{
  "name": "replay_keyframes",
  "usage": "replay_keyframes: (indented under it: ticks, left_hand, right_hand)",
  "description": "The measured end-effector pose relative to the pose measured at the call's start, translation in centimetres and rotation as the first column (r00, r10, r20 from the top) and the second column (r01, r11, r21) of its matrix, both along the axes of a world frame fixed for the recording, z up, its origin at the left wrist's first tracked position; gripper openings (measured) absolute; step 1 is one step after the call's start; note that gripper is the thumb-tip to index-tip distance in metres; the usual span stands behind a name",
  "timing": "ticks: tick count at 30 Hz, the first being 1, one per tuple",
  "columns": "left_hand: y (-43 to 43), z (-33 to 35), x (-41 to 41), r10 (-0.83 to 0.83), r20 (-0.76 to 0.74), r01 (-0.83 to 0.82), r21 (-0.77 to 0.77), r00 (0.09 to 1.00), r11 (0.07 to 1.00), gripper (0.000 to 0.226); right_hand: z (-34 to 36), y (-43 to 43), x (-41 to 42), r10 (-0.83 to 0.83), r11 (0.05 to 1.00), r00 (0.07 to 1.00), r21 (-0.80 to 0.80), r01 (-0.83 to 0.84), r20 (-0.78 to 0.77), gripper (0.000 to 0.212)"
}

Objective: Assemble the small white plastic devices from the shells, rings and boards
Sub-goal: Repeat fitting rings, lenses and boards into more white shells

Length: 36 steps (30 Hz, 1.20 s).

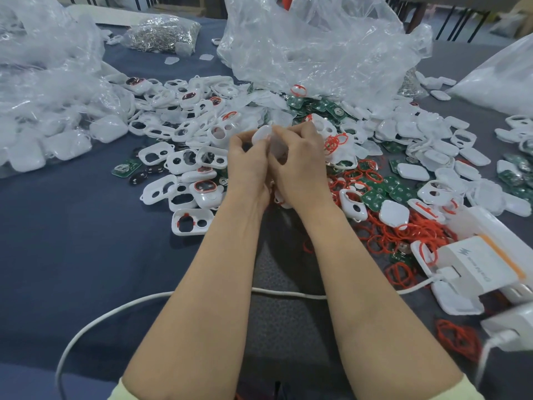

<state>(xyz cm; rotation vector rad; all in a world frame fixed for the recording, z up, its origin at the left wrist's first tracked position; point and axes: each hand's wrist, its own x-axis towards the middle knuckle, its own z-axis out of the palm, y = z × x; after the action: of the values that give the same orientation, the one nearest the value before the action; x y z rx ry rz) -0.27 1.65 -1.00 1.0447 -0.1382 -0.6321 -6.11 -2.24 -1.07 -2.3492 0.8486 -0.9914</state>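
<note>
pale yellow sleeve cuffs (122, 390) nearest the lens, cut off by the lower edge; bare forearms rising from them. white cable (121, 308) below the white shell, lying across the counter (57, 241) and passing under both forearms.

white shell (262, 134): raised off the counter at mid-frame, gripped from both sides. left hand (248, 164) just left of the white shell, fingers curled onto its rim. right hand (300, 164) just right of it, fingers curled and pressing on the same piece. both hands touching, knuckles together.

handling, as judged: light, stiff, thin-walled, smooth and a little slippery; likely to snap shut under thumb pressure, likely to crack if twisted. best held by the long outer edges, clear of the cut-outs. red rings (403, 233), lower right of the white shell: soft, stretchy, prone to tangling; best picked one at a time. green boards (377, 195), right of the white shell: rigid, best taken by the edges.

left of the white shell: heap of open shells (184, 160) with cut-outs. beyond the white shell: large clear bag (317, 47).

hidden or unclear: inner face of the white shell, covered by fingers; no telling whether a ring or board already seated inside. pale blurred piece between the two hands, not identifiable. contents of the clear bag, veiled by glare.
</note>
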Motion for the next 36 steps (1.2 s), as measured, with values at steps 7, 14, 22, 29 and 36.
replay_keyframes:
  ticks: [7, 14, 22, 29, 36]
  left_hand:
    - [0.0, 0.1, -0.7, -0.081, 0.135, 0.087, -0.041, 0.987, 0.995, 0.016]
    - [-0.1, -0.1, -0.6, -0.149, 0.24, 0.18, -0.113, 0.959, 0.977, 0.014]
    - [0.0, -0.2, -0.7, -0.143, 0.23, 0.158, -0.048, 0.963, 0.986, 0.012]
    - [-0.1, -0.5, -0.9, -0.113, 0.445, 0.012, 0.223, 0.888, 0.975, 0.027]
    - [-0.1, -0.3, -0.7, -0.377, 0.651, 0.004, 0.499, 0.658, 0.867, 0.029]
  right_hand:
    - [1.1, -1.7, -1.8, -0.004, 0.89, 0.975, 0.446, -0.098, 0.221, 0.017]
    - [1.3, -2.9, -3.5, 0.138, 0.802, 0.956, 0.537, -0.261, 0.259, 0.013]
    - [0.4, -3.0, -2.6, 0.063, 0.848, 0.966, 0.498, -0.184, 0.25, 0.017]
    - [0.5, -2.9, -2.2, -0.096, 0.635, 0.877, 0.707, -0.311, 0.471, 0.014]
    - [0.8, -2.9, -2.2, -0.146, 0.441, 0.832, 0.788, -0.43, 0.535, 0.022]
